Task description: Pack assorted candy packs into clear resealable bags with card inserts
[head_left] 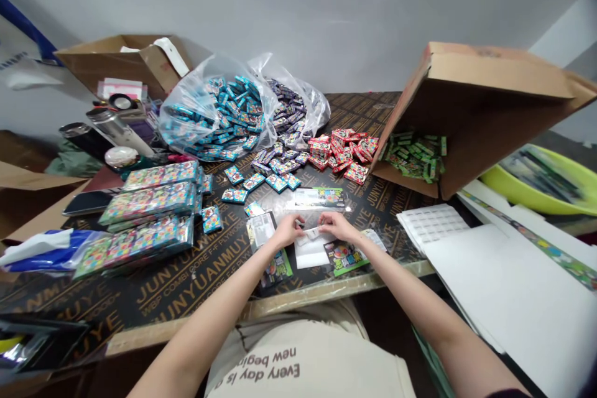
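My left hand (288, 230) and my right hand (336, 226) meet over the near edge of the dark plywood table (186, 286). Both pinch a small white packet (311, 234) between their fingertips. Under them lies a clear flat bag with a white panel (311, 252). Printed colourful cards (346, 257) and another clear bag (262, 229) lie beside it. Loose blue packets (254, 183) are scattered just beyond my hands.
Clear bags of blue packets (219, 115) and purple packets (291, 109) stand at the back. Red packets (342, 149) lie beside a tipped cardboard box (485, 112) holding green ones (413, 155). Filled display packs (149, 211) stack at left. White sheets (508, 286) lie right.
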A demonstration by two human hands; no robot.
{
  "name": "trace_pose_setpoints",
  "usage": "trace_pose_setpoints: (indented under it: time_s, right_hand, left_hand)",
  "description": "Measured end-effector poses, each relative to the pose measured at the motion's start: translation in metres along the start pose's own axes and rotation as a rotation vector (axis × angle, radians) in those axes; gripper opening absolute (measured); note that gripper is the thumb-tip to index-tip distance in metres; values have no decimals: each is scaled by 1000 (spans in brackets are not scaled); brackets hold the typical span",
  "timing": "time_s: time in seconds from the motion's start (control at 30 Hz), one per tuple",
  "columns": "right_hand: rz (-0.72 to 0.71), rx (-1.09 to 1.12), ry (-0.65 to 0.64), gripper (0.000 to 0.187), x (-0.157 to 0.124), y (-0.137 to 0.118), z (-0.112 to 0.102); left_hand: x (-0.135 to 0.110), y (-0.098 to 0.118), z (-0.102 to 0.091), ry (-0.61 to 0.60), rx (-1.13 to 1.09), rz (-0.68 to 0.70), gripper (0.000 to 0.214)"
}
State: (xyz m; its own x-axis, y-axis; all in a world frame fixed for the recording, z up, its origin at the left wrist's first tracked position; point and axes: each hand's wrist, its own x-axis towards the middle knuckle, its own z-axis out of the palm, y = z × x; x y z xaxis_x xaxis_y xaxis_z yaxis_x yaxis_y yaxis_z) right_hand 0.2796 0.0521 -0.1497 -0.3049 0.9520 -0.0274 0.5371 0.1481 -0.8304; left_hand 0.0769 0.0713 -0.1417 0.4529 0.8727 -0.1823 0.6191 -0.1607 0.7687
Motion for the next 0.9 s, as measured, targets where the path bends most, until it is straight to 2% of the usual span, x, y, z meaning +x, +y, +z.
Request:
trace_pose_setpoints:
  time_s: [0.13,0.23,0.33,0.47,0.53,0.6,0.67,0.77,0.9]
  right_hand:
    - [-60,18,0,3,1,-1,0]
    - [-106,8,65,2,-2,-2,3]
    - [-108,-9,211,5,-5,-3,3]
    - [-49,-45,438,22,-4,-11,3]
    - [-101,-87,373,39,-1,-18,8]
    - [-199,-140,187,54,3,-26,17]
    - [-269,-195,44,62,6,-30,26]
    - [-324,-274,37,64,8,-30,32]
    - [-419,-344,65,55,4,-25,35]
  left_hand:
    - [4,1,-4,-31,-53,16,39]
    - [4,0,-2,-37,-80,4,44]
    - [5,-2,-1,-35,-107,-13,41]
    - [6,-4,0,-40,-135,-19,43]
    - [7,-4,0,-41,-145,-17,44]
    - [7,-5,1,-37,-155,-18,45]
    - [7,-7,2,-28,-169,-28,46]
    - [6,-9,3,-15,-194,-46,46]
    - [7,-11,1,1,-213,-55,55]
